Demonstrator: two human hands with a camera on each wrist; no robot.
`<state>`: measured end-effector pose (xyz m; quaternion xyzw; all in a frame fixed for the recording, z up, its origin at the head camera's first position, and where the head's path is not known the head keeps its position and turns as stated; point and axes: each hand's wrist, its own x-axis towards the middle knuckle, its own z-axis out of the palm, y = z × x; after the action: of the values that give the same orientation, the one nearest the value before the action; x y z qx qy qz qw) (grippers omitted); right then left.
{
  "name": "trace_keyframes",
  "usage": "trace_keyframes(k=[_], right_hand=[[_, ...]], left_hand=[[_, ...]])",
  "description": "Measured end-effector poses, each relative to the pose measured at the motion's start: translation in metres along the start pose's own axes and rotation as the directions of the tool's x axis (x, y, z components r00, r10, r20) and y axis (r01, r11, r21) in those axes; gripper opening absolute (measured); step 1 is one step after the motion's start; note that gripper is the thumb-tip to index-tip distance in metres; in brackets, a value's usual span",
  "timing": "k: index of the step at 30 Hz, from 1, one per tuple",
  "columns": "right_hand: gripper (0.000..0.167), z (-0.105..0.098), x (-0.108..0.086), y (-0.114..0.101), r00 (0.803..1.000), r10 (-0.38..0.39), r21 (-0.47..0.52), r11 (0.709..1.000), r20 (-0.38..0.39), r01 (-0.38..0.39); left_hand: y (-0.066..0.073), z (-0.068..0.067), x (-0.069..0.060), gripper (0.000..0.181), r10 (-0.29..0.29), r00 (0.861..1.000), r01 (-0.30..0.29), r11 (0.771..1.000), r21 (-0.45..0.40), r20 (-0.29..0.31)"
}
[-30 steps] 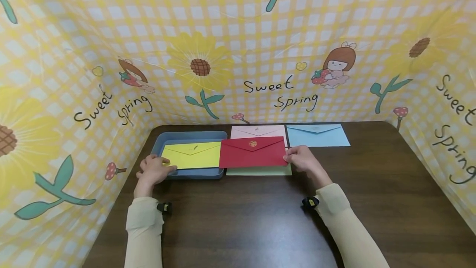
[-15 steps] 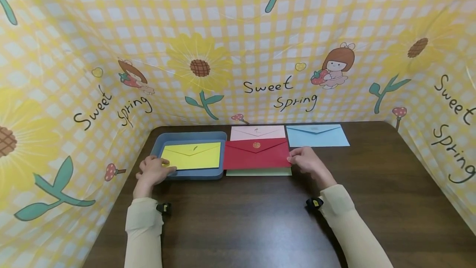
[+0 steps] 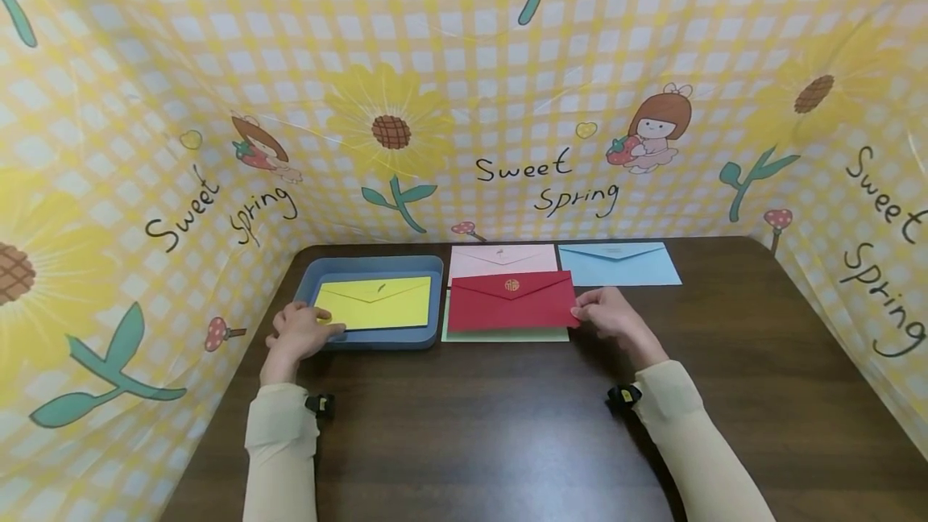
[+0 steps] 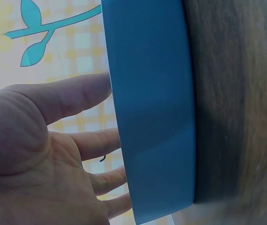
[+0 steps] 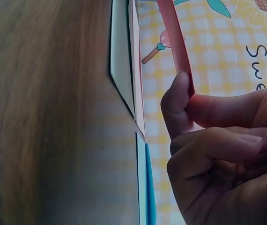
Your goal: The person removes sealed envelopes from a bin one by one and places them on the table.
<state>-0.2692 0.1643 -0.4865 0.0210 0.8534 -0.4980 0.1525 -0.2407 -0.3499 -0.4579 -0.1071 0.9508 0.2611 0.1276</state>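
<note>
In the head view a red envelope (image 3: 507,304) hangs over a green envelope (image 3: 507,337) and the near part of a pink one (image 3: 500,258). My right hand (image 3: 616,321) pinches its right edge between thumb and forefinger; the right wrist view shows this red edge (image 5: 178,47) raised off the table, the other fingers curled. A yellow envelope (image 3: 373,306) lies in the blue tray (image 3: 437,288). My left hand (image 3: 297,337) rests at the tray's front left corner, fingers spread; in the left wrist view their tips are hidden behind the tray wall (image 4: 154,108).
A light blue envelope (image 3: 619,266) lies at the back of the dark wooden table (image 3: 464,425), right of the pink one. Patterned yellow-and-white cloth (image 3: 464,39) rises behind the table and along both sides.
The red envelope has moved right in my right hand, from the tray's right edge to a spot over the green envelope. My left hand has stayed at the tray.
</note>
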Motion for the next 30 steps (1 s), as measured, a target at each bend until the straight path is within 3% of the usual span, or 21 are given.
trace_keyframes(k=[10, 30], right_hand=[[0.023, -0.009, -0.002, 0.007, 1.0, 0.022, -0.025, 0.999, -0.009, -0.023], [0.022, -0.032, -0.008, 0.022, 1.0, 0.011, -0.059, 0.998, 0.008, -0.011]], left_hand=[[0.003, 0.0, -0.001, 0.06, -0.004, 1.0, 0.004, 1.0, 0.005, 0.009], [-0.005, 0.0, 0.004, 0.061, 0.002, 1.0, -0.002, 1.0, -0.02, 0.018]])
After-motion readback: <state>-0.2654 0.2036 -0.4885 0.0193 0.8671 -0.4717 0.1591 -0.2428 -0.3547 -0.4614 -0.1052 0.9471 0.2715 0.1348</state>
